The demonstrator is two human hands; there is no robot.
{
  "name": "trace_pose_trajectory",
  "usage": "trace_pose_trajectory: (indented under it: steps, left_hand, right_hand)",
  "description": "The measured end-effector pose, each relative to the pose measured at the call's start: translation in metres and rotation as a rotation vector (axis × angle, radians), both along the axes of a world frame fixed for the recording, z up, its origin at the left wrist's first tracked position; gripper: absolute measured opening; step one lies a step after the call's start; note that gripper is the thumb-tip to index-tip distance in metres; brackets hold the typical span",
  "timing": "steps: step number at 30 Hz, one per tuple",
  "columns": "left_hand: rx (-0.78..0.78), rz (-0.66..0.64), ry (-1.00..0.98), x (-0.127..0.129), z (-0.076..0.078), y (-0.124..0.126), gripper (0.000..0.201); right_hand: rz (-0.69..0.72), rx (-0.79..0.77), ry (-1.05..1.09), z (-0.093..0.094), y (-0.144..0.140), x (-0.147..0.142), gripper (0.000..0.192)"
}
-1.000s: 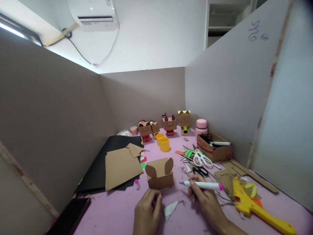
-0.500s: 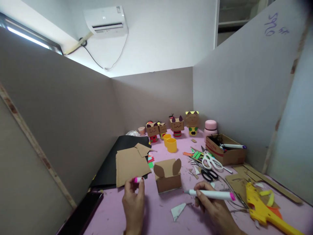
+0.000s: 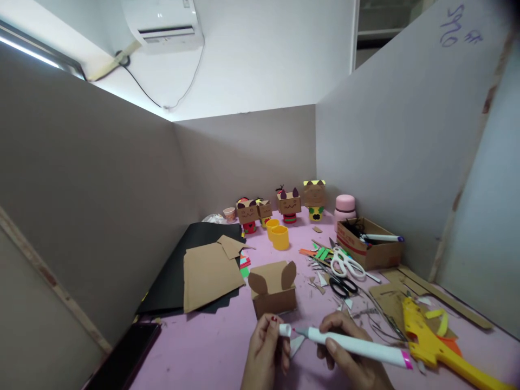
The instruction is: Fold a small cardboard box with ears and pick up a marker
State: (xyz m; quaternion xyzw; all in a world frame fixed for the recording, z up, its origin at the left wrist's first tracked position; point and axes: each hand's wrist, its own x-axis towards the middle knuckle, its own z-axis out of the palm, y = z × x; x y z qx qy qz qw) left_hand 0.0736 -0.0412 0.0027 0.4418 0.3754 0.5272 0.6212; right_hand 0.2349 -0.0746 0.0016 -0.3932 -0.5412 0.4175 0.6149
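Surface: pink table (image 3: 227,346), walled on three sides by grey partitions (image 3: 101,184); an air conditioner (image 3: 162,24) hangs on the white wall above.
Head view, hands: left hand (image 3: 266,355) low at centre, fingers pressed together on a small white cap (image 3: 285,330) with a pink end; right hand (image 3: 351,357) just beside it, fingers closed round a white marker (image 3: 353,346).
Marker: lies tilted across the right hand, its pink tip pointing left and almost touching the cap, its pink band at the lower right.
Cap: at the left fingertips, in line with the marker tip, just in front of the box.
Box: brown cardboard box (image 3: 274,290) with two rounded ears, upright on the table just beyond the hands.
Scrap: white paper offcut (image 3: 296,345) on the table under the marker tip.
Left side: brown card sheets (image 3: 209,273) lying on black paper (image 3: 182,260); a dark phone (image 3: 122,360) at the near edge.
Back row: four finished box figures (image 3: 284,203), two yellow cups (image 3: 278,235) and a pink jar (image 3: 344,208).
Right side: white scissors (image 3: 345,265) and black scissors (image 3: 341,285) among paper scraps; an open carton (image 3: 374,252) holding a pen; a yellow glue gun (image 3: 439,344) near the right hand.
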Motion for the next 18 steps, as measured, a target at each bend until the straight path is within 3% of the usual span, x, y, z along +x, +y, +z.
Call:
trace_pose_trajectory:
  steps: [15,18]
  left_hand:
    - [-0.045,-0.132,0.031,0.0057,-0.0048,-0.0057,0.051]
    - [-0.061,-0.149,0.02,0.0072,-0.0069,-0.0077,0.053]
  right_hand:
    - [0.081,0.025,-0.127,-0.0023,0.0011,-0.0021,0.038]
    - [0.105,-0.01,-0.072,-0.0014,0.0006,-0.0047,0.04]
